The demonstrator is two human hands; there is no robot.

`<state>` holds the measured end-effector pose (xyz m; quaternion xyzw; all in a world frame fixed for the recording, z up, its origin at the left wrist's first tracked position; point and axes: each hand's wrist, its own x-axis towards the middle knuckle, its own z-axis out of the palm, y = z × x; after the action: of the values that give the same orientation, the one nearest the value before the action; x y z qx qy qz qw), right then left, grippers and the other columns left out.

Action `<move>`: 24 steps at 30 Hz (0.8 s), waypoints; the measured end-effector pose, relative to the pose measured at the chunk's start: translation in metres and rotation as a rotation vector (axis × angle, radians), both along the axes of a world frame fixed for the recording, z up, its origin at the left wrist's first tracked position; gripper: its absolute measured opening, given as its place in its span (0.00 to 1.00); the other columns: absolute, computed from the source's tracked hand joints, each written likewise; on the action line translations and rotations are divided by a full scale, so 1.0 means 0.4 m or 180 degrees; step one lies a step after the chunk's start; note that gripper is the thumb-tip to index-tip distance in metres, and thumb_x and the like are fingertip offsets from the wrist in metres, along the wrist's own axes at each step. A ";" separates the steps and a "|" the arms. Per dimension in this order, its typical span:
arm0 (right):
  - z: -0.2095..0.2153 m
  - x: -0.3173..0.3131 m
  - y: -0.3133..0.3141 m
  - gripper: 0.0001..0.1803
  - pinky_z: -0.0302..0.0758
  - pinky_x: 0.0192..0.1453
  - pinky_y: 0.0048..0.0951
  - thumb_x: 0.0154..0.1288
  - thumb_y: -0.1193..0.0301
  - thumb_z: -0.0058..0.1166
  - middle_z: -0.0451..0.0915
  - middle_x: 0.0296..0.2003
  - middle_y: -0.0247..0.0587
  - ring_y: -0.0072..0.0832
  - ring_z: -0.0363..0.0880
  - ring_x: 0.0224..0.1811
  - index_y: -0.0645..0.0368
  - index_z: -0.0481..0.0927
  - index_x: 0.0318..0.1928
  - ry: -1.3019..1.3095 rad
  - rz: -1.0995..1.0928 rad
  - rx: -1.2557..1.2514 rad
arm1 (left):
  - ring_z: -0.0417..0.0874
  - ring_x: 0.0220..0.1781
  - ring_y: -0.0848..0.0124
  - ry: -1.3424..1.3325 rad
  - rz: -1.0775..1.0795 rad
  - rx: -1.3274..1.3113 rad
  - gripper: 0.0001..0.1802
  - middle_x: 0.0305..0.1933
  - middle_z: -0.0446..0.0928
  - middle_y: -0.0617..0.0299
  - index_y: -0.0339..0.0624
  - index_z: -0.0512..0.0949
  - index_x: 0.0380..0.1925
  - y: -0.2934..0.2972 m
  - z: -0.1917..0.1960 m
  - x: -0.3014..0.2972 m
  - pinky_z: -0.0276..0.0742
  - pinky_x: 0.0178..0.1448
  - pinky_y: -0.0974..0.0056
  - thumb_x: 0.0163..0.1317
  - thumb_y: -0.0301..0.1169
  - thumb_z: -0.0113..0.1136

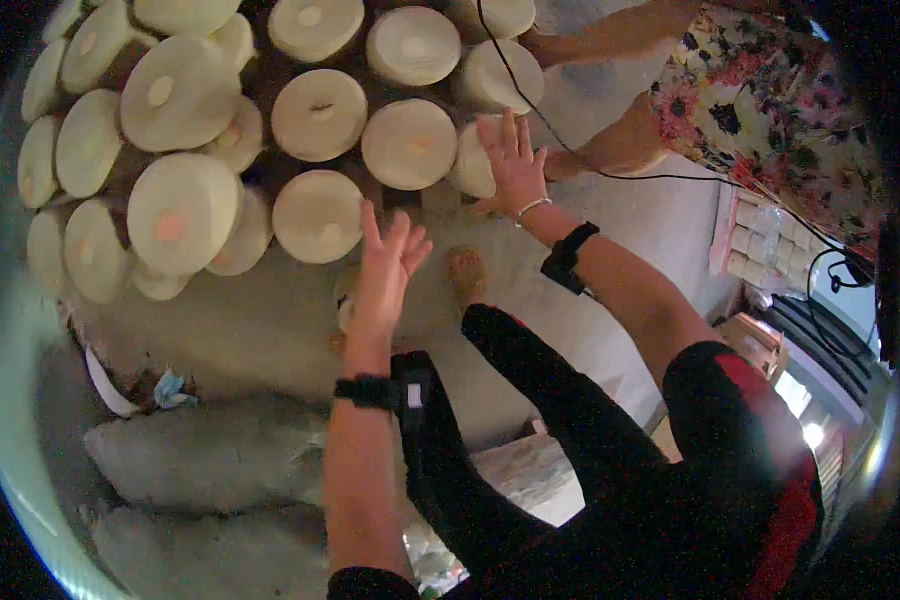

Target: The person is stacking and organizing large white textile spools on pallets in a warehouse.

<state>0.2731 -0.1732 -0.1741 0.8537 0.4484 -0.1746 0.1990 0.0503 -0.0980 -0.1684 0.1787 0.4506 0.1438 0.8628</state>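
Note:
Pale cream, round, flat-topped pieces point(319, 115) stand in stacked rows at the upper left and top centre. Their exact kind cannot be told. My left hand point(395, 260) is raised with its fingers apart, close to the right edge of a round piece point(317, 217) in the nearest row. Nothing shows in its grasp. Fingers spread wide, my right hand point(516, 172) is held over the right end of the rows. It overlaps a partly hidden round piece point(472, 168); whether it touches that piece cannot be told.
Another person in a flowered garment point(740, 110) is at the upper right, bare limbs extending toward the rows. A black cable point(660, 177) crosses there. Large grey sacks point(205, 455) lie at lower left, near a light blue scrap point(173, 388). My bare foot point(467, 272) is on the floor.

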 end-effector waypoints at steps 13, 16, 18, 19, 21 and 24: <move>-0.031 -0.001 -0.102 0.69 0.61 0.69 0.64 0.33 0.57 0.79 0.44 0.77 0.50 0.60 0.46 0.77 0.34 0.48 0.77 0.0208 0.0271 0.0761 | 0.76 0.56 0.59 0.0808 0.0214 0.0219 0.44 0.68 0.63 0.56 0.53 0.49 0.74 0.062 -0.174 0.163 0.83 0.50 0.56 0.64 0.36 0.66; -0.057 0.015 -0.121 0.71 0.61 0.68 0.65 0.31 0.57 0.79 0.43 0.77 0.50 0.59 0.44 0.78 0.34 0.48 0.77 0.0290 0.0242 0.1114 | 0.78 0.52 0.60 0.0845 0.0190 0.0503 0.42 0.66 0.65 0.56 0.52 0.51 0.74 0.060 -0.160 0.180 0.83 0.49 0.56 0.64 0.34 0.65; -0.067 0.004 -0.123 0.72 0.60 0.69 0.67 0.30 0.57 0.80 0.43 0.77 0.50 0.59 0.42 0.78 0.34 0.48 0.77 0.0323 0.0193 0.1045 | 0.79 0.51 0.59 0.0850 0.0147 0.0348 0.43 0.66 0.65 0.55 0.52 0.51 0.74 0.058 -0.161 0.180 0.83 0.49 0.56 0.65 0.34 0.64; -0.069 -0.001 -0.122 0.72 0.60 0.69 0.67 0.30 0.57 0.80 0.43 0.77 0.50 0.59 0.42 0.78 0.34 0.48 0.77 0.0335 0.0185 0.1040 | 0.80 0.49 0.59 0.0852 0.0099 0.0191 0.43 0.65 0.66 0.55 0.52 0.50 0.75 0.055 -0.165 0.176 0.83 0.48 0.56 0.65 0.34 0.64; -0.070 -0.012 -0.118 0.72 0.58 0.70 0.68 0.30 0.57 0.80 0.43 0.77 0.50 0.59 0.42 0.78 0.34 0.48 0.77 0.0419 0.0143 0.1114 | 0.81 0.47 0.58 0.0828 0.0164 0.0249 0.44 0.65 0.66 0.54 0.53 0.49 0.75 0.059 -0.176 0.167 0.84 0.48 0.56 0.65 0.35 0.64; -0.067 -0.013 -0.119 0.72 0.55 0.71 0.69 0.30 0.56 0.79 0.42 0.77 0.50 0.59 0.41 0.78 0.34 0.46 0.78 0.0375 0.0177 0.1081 | 0.81 0.48 0.56 0.0884 0.0064 0.0156 0.45 0.66 0.66 0.53 0.54 0.47 0.75 0.064 -0.171 0.164 0.85 0.49 0.54 0.65 0.36 0.65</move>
<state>0.2680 -0.2207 -0.2010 0.8506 0.5057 -0.1405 0.0302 0.1159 -0.0724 -0.2367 0.2134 0.5638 0.1374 0.7860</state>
